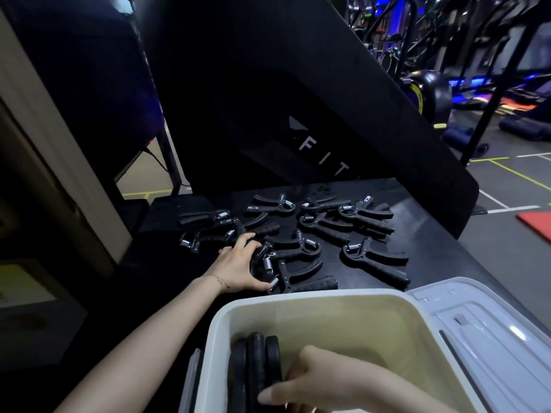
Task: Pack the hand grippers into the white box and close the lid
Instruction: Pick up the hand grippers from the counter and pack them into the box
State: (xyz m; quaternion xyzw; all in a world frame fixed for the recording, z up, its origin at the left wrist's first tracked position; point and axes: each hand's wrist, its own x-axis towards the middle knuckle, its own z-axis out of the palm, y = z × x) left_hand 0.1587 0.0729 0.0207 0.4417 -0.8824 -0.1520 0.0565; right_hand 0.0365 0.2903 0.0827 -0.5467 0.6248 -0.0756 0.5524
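Nearest, your right hand [325, 383] is steadying the packed grippers [255, 371] standing at the white box's [298, 302] left wall, fingers closed against them. Lid [489, 338] lying open at right. Farther, your left hand [238, 269] is closing on a hand gripper [265, 263] on the counter [423, 234]. Next probably: lifting it into the box; many are waiting beyond.

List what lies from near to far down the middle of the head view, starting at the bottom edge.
Right hand inside the white box beside packed hand grippers → left hand on a hand gripper → loose hand grippers on the black table → black panel lettered FIT.
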